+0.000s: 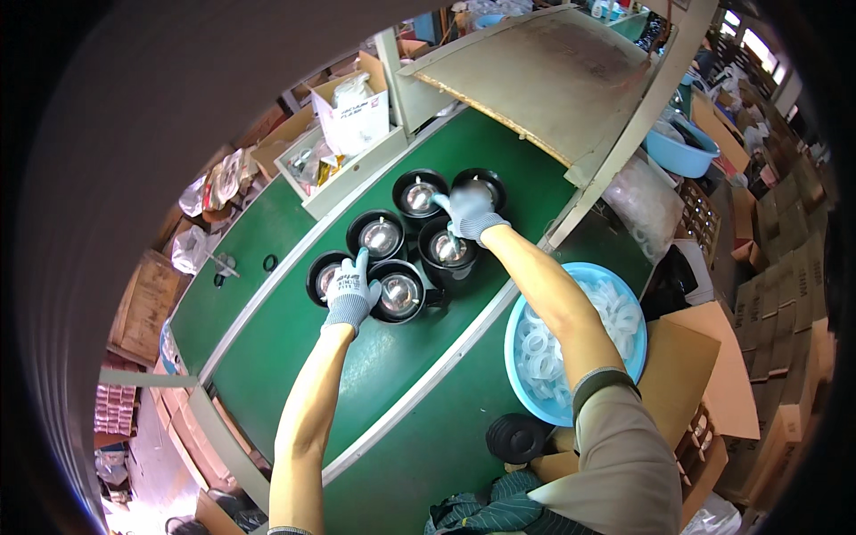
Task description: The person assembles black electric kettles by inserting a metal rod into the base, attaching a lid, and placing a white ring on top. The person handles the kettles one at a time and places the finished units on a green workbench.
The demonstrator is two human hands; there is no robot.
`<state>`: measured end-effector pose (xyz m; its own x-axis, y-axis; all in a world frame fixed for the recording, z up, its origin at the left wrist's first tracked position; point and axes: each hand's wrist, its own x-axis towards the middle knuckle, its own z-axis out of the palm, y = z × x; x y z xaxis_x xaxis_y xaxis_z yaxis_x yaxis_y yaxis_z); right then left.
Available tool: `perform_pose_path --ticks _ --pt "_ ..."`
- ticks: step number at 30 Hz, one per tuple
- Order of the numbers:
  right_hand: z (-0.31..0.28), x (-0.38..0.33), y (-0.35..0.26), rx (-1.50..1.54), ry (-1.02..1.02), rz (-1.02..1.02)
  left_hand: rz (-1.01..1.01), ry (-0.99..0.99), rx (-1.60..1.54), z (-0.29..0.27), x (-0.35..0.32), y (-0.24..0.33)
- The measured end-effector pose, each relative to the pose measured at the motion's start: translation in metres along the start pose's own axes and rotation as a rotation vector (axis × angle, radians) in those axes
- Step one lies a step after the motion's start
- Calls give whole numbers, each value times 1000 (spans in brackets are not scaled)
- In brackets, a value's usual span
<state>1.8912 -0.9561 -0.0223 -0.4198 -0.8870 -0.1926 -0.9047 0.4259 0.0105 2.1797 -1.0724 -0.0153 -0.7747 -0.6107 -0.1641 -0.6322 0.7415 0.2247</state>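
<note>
Several black round pots with handles stand grouped on the green belt (pixel 348 357), each with a shiny silver dome inside. My left hand (pixel 350 292), in a grey-white glove, lies over the near left pot (pixel 319 275). Its index finger and thumb are spread beside the near middle pot (pixel 398 294). My right hand (pixel 473 214), also gloved and partly blurred, is over the far right pot (pixel 486 178) and the pot (pixel 448 248) nearer to me. One finger stretches left toward another pot (pixel 419 193), with the thumb apart from it.
At right, a light-blue basin (pixel 513 357) holds translucent rings. Beside it are a black round part (pixel 515 437) and an open cardboard box (pixel 682 361). A metal cover (pixel 544 80) spans the belt's far end. A side tray (pixel 357 160) carries a white box (pixel 355 116).
</note>
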Motion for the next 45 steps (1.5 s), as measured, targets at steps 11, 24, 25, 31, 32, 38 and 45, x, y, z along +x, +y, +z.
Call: perform_pose_path --ticks 11,24,25,31,32,38,45 --pt "-15 -77 -8 89 359 39 307 391 -127 1 -142 2" --pt "133 -660 -113 542 638 554 -280 -320 -1094 186 -531 44" --pt "141 -683 -120 591 667 592 -189 -356 -1055 195 -529 43" --pt "126 -789 -129 529 672 651 286 -422 -968 197 -493 97" --pt "127 -805 -123 513 645 714 392 -413 -882 198 -482 105" --pt "212 -910 -89 587 576 1201 643 -593 -769 195 -502 219" --pt "309 -976 130 498 739 1552 638 -709 -846 229 -560 298"
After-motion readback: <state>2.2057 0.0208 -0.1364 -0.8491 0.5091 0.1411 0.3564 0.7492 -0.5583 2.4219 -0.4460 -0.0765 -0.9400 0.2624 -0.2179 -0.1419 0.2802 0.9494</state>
